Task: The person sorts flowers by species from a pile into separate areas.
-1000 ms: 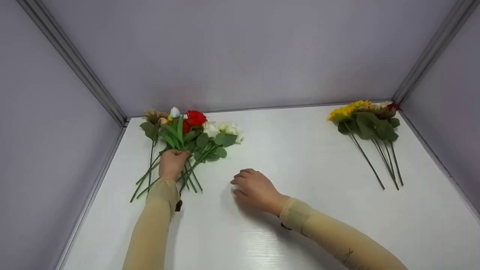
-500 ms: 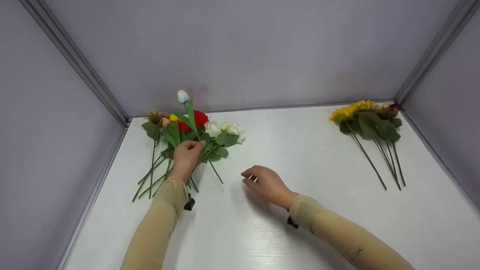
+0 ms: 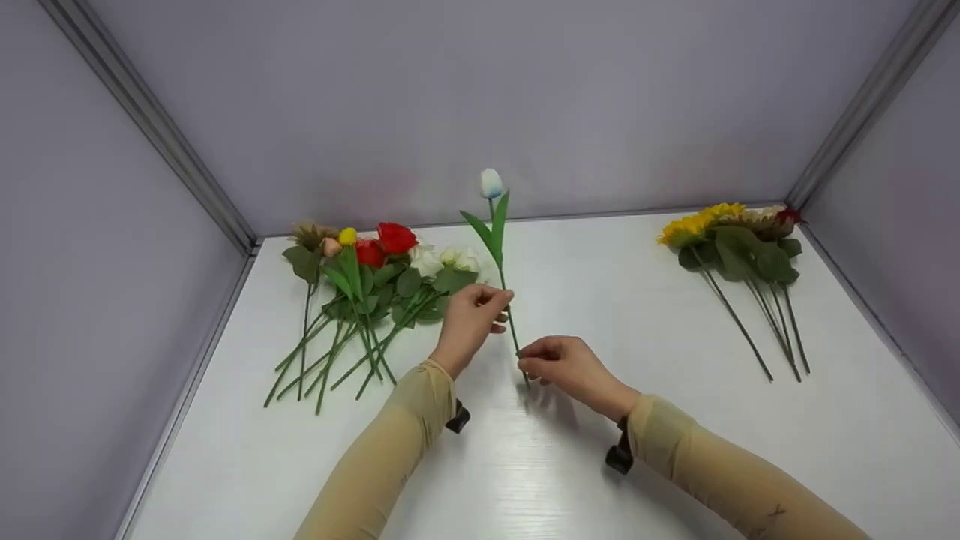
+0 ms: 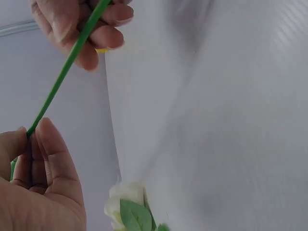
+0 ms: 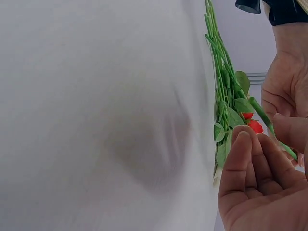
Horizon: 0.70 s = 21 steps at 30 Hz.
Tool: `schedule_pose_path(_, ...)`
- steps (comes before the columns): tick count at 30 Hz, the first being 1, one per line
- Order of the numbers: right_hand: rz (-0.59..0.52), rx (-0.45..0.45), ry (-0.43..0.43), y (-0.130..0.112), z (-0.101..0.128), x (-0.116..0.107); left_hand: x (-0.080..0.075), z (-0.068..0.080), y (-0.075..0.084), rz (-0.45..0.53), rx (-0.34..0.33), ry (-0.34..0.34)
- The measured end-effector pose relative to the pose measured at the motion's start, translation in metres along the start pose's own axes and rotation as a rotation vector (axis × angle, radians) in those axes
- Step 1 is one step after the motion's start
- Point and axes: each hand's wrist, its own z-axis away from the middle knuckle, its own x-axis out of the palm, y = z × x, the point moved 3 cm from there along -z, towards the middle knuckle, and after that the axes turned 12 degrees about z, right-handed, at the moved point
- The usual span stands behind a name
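An artificial tulip (image 3: pixel 490 184), white with a bluish base, stands nearly upright above the white table. My left hand (image 3: pixel 471 319) pinches its green stem between thumb and fingertips, below the two leaves. Close to the stem's lower end is my right hand (image 3: pixel 570 367), its fingers softly bent. In the right wrist view a gap shows between the right thumb and fingers (image 5: pixel 240 144), with the stem (image 5: pixel 261 114) passing by them. The left wrist view shows the stem (image 4: pixel 67 65) running from the left fingertips up past the right hand.
Left of my hands lies a pile of flowers: red roses (image 3: pixel 396 238), white blooms (image 3: pixel 459 259), a yellow tulip (image 3: pixel 347 236) and others, stems crossing. Yellow sunflowers (image 3: pixel 690 225) and darker blooms lie at the far right. Grey walls (image 3: pixel 495 97) enclose the table.
My left hand has lifted the white-blue tulip out of the left pile and carried it right to the middle. My right hand has moved slightly right and now meets the stem's lower end.
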Motion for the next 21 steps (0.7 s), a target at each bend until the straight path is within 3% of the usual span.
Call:
schedule_pose_path(4,-0.029,0.022,0.045,0.007,0.009,-0.008,0.021,0.001,-0.004,0.036,0.01,-0.034)
schedule_pose_path(9,-0.06,0.044,0.082,0.016,0.02,-0.016,0.036,0.005,-0.008,0.068,-0.001,-0.07)
schedule_pose_path(21,-0.063,0.078,0.057,0.021,0.035,-0.023,0.047,0.008,-0.017,0.208,-0.06,-0.105)
